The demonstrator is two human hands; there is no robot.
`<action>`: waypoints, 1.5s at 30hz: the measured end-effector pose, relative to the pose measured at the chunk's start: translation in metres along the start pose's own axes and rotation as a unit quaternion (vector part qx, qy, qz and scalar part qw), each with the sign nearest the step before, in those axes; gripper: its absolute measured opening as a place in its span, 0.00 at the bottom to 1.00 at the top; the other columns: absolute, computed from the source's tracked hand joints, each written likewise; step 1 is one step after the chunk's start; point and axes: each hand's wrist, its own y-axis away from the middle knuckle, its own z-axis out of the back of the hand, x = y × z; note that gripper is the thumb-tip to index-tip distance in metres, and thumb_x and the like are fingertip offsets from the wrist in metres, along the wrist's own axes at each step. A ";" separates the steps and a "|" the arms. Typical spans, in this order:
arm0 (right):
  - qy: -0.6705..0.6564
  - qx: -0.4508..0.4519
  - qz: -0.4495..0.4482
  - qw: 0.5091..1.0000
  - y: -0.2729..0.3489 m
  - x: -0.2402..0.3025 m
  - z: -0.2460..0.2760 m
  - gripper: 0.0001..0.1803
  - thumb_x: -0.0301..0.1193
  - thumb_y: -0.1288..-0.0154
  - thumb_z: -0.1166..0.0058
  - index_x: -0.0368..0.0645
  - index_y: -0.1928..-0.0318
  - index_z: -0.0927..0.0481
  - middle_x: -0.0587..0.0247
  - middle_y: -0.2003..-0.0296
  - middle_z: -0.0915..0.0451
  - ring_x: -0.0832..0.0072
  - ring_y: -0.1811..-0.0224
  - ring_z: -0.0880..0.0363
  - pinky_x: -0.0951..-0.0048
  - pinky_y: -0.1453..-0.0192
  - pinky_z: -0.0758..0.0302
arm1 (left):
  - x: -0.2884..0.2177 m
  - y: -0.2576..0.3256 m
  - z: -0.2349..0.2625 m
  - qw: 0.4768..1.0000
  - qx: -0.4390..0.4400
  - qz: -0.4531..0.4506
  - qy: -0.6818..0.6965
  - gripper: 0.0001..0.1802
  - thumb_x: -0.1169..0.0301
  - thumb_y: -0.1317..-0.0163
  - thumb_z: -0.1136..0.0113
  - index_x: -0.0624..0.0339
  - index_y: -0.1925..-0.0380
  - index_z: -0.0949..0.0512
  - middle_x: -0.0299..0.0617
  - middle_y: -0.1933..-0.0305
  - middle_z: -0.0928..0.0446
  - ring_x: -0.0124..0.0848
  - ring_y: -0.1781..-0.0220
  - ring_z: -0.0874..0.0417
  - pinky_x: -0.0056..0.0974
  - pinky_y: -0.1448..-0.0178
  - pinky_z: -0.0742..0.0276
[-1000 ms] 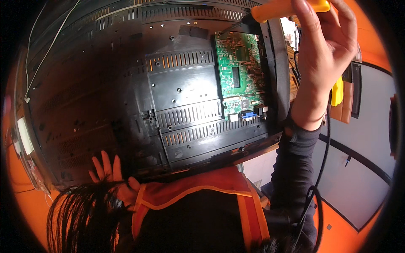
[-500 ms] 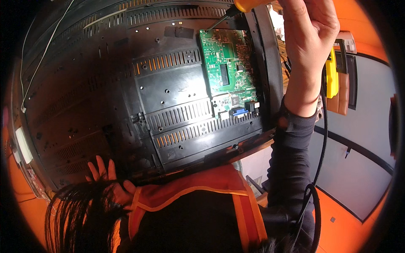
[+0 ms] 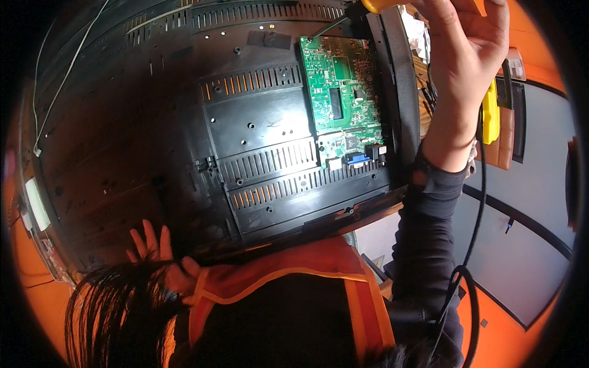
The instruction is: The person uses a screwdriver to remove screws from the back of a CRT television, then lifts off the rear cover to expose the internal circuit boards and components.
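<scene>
A green circuit board (image 3: 322, 101) lies at the right side of a large black plastic back cover (image 3: 230, 126) full of slots and holes. At the board's far left corner rests the tip of a screwdriver (image 3: 331, 28) with a dark shaft and a yellow-orange handle. My right hand (image 3: 463, 64) is closed around that handle, partly cut off by the upper edge of the picture. Near the cover's lower left edge, my left hand (image 3: 156, 248) has its fingers spread and holds nothing visible; hair hides part of it.
A thin white cable (image 3: 64, 89) crosses the cover's far left. Right of my right arm hang a black cable (image 3: 481, 184) and a yellow object (image 3: 491, 116) beside a brown one. Papers (image 3: 415, 30) lie beyond the cover's right edge. Grey panels stand on the orange floor.
The cover and board appear slightly farther right in the picture. The screwdriver tip stays at the same board corner, and my left hand stays by the lower left edge.
</scene>
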 end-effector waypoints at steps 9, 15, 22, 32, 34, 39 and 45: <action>0.014 0.054 0.034 0.998 -0.004 0.010 0.008 0.20 0.22 0.42 0.46 0.40 0.48 0.30 0.52 0.59 0.21 0.69 0.55 0.21 0.67 0.51 0.23 | -0.014 -0.003 -0.006 0.998 -0.051 0.026 0.013 0.30 0.53 0.37 0.69 0.58 0.41 0.34 0.55 0.33 0.43 0.55 0.30 0.47 0.62 0.32 0.59; 0.032 0.037 0.038 0.998 -0.005 0.008 -0.004 0.20 0.21 0.41 0.47 0.39 0.47 0.30 0.55 0.56 0.23 0.71 0.54 0.23 0.69 0.49 0.24 | -0.002 -0.001 -0.003 1.000 -0.025 0.016 -0.003 0.29 0.54 0.37 0.69 0.56 0.41 0.34 0.52 0.32 0.44 0.54 0.30 0.47 0.62 0.32 0.59; 0.056 0.008 0.004 0.998 -0.001 0.013 -0.007 0.25 0.20 0.45 0.42 0.38 0.46 0.33 0.56 0.59 0.22 0.74 0.58 0.22 0.72 0.53 0.23 | -0.007 0.000 -0.003 0.999 -0.011 0.047 -0.006 0.28 0.58 0.39 0.67 0.56 0.41 0.34 0.52 0.32 0.44 0.52 0.30 0.47 0.61 0.32 0.58; -0.044 0.047 0.002 0.998 -0.008 0.009 -0.009 0.19 0.20 0.42 0.46 0.40 0.49 0.30 0.58 0.57 0.24 0.70 0.53 0.24 0.70 0.49 0.25 | -0.004 -0.002 -0.001 0.999 -0.028 0.032 -0.006 0.28 0.58 0.38 0.68 0.55 0.41 0.34 0.51 0.33 0.43 0.52 0.30 0.47 0.61 0.32 0.59; 0.027 0.014 0.022 0.999 -0.006 0.010 -0.009 0.20 0.20 0.42 0.46 0.40 0.49 0.30 0.57 0.58 0.23 0.70 0.53 0.23 0.70 0.49 0.25 | -0.005 -0.003 -0.002 0.999 -0.021 0.028 -0.011 0.28 0.58 0.38 0.68 0.55 0.41 0.35 0.51 0.32 0.43 0.52 0.30 0.47 0.61 0.32 0.59; -0.026 0.016 0.036 0.999 -0.007 0.004 -0.004 0.20 0.20 0.43 0.45 0.40 0.49 0.28 0.58 0.56 0.22 0.74 0.55 0.23 0.74 0.50 0.26 | -0.010 -0.006 -0.002 0.999 -0.036 0.027 -0.007 0.27 0.56 0.36 0.69 0.55 0.40 0.35 0.50 0.32 0.44 0.51 0.30 0.48 0.61 0.32 0.59; 0.075 0.030 0.046 0.996 0.000 0.006 0.006 0.19 0.19 0.41 0.49 0.39 0.48 0.29 0.57 0.53 0.23 0.73 0.52 0.24 0.73 0.49 0.26 | -0.013 -0.007 -0.001 0.998 -0.040 0.038 0.010 0.27 0.56 0.35 0.69 0.55 0.41 0.34 0.49 0.33 0.42 0.52 0.30 0.46 0.61 0.32 0.59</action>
